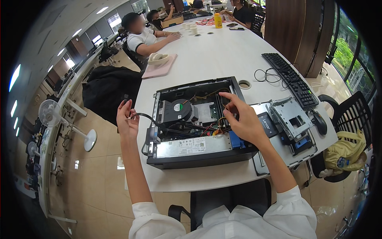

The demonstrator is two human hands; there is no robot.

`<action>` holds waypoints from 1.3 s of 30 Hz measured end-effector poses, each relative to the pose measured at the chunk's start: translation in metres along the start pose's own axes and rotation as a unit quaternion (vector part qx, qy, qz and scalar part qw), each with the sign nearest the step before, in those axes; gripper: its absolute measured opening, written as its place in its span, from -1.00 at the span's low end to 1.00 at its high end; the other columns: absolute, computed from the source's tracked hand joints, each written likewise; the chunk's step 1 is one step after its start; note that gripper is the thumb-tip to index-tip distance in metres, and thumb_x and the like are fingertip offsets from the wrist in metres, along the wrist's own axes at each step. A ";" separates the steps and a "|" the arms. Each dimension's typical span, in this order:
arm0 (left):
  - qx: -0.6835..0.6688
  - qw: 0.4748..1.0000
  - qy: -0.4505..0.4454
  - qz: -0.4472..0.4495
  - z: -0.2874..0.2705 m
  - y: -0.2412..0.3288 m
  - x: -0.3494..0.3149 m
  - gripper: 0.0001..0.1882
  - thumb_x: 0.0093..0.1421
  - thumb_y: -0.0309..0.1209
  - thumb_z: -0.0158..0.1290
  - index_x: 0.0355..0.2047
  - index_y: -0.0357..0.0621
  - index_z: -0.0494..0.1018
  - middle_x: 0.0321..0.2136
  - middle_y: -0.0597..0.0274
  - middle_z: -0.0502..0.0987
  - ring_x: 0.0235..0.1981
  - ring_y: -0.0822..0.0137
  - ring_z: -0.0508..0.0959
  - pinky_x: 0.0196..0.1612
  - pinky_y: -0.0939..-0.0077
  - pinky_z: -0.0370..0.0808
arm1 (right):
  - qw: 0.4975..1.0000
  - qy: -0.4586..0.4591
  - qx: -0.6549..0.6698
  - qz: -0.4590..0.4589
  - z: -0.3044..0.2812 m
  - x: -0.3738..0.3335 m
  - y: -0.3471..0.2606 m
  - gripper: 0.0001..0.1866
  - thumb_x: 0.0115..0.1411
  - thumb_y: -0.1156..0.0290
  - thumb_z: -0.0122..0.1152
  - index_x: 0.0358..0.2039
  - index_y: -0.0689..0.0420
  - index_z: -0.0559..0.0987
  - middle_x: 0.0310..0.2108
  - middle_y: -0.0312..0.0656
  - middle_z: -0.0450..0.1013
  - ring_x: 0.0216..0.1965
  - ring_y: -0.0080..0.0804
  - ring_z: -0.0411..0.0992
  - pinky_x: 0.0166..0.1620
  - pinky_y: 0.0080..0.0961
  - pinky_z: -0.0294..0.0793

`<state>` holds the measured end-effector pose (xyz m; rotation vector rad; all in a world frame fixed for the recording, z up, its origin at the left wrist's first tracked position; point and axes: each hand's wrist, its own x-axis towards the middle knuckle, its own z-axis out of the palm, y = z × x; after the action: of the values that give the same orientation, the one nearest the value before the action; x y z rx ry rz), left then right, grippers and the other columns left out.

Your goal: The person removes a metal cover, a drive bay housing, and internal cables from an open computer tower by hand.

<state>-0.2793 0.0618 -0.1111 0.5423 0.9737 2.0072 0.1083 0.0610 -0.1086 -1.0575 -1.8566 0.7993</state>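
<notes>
A black cable (148,118) is pinched in the left hand (126,118), held off the tabletop (215,59) edge at nine o'clock of the open computer case (195,123); the right hand (242,116) is held half-open, fingertips dipped among the wires inside. The cable is judged light and pliant, best gripped near its plug; the case looks heavy, stiff and sharp-rimmed, its boards fragile. A metal drive bracket (289,115) lies at three o'clock, a keyboard (288,77) at one o'clock; free room lies at twelve o'clock.
</notes>
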 end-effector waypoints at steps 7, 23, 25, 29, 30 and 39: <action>-0.033 0.994 -0.102 -0.010 0.030 0.002 -0.027 -0.85 0.31 -0.47 0.15 -0.12 -0.06 0.48 -0.30 0.31 0.58 -0.49 0.49 0.47 -0.44 0.63 0.38 | 0.998 0.011 -0.061 -0.012 0.001 -0.001 0.015 -0.45 0.18 0.65 0.10 0.22 0.11 0.46 0.08 0.01 0.43 0.00 -0.08 0.49 0.09 -0.24 0.49; 0.462 0.766 -0.446 -0.028 0.092 -0.012 -0.106 -0.71 0.44 -0.24 0.04 -0.02 -0.19 0.52 -0.36 0.21 0.62 -0.59 0.55 0.49 -0.53 0.68 0.44 | 0.960 -0.048 -0.254 -0.108 0.006 -0.004 0.019 -0.79 0.03 0.50 0.16 -0.43 0.28 0.74 -0.37 0.11 0.63 -0.06 0.06 0.56 0.07 -0.20 0.55; 0.517 0.740 -0.429 -0.002 0.102 -0.018 -0.112 -0.69 0.48 -0.20 -0.02 0.00 -0.15 0.52 -0.36 0.24 0.62 -0.61 0.57 0.46 -0.55 0.67 0.40 | 0.960 -0.047 -0.251 -0.111 0.008 -0.004 0.021 -0.79 0.03 0.49 0.16 -0.44 0.28 0.74 -0.35 0.13 0.62 -0.08 0.05 0.57 0.07 -0.21 0.55; 0.566 0.639 -0.505 0.128 0.104 -0.036 -0.106 -0.68 0.39 -0.22 0.01 -0.16 -0.20 0.62 -0.37 0.16 0.59 -0.49 0.32 0.53 -0.36 0.43 0.47 | 0.957 -0.055 -0.274 -0.082 0.010 -0.003 0.024 -0.79 0.02 0.45 0.19 -0.44 0.29 0.74 -0.39 0.20 0.60 -0.15 0.06 0.57 0.05 -0.20 0.54; 0.593 0.626 -0.502 0.063 0.109 -0.034 -0.112 -0.70 0.37 -0.29 0.04 -0.28 -0.30 0.63 -0.36 0.16 0.55 -0.36 0.33 0.53 -0.27 0.44 0.46 | 0.954 -0.062 -0.286 -0.066 0.009 -0.002 0.024 -0.78 0.02 0.44 0.21 -0.44 0.30 0.73 -0.42 0.22 0.58 -0.18 0.06 0.57 0.04 -0.20 0.53; 0.586 0.595 -0.546 0.062 0.123 -0.065 -0.113 -0.66 0.39 -0.19 0.06 -0.17 -0.26 0.62 -0.21 0.06 0.53 -0.24 0.23 0.53 -0.14 0.36 0.48 | 0.912 -0.202 -0.336 -0.118 -0.002 0.010 0.020 -0.73 0.13 0.43 0.03 -0.48 0.24 0.71 -0.49 0.08 0.58 -0.29 0.00 0.56 0.20 -0.10 0.36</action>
<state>-0.1014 0.0470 -0.0908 2.2208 1.2344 0.4174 0.1139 0.0792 -0.1203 -1.0840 -2.6656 0.2265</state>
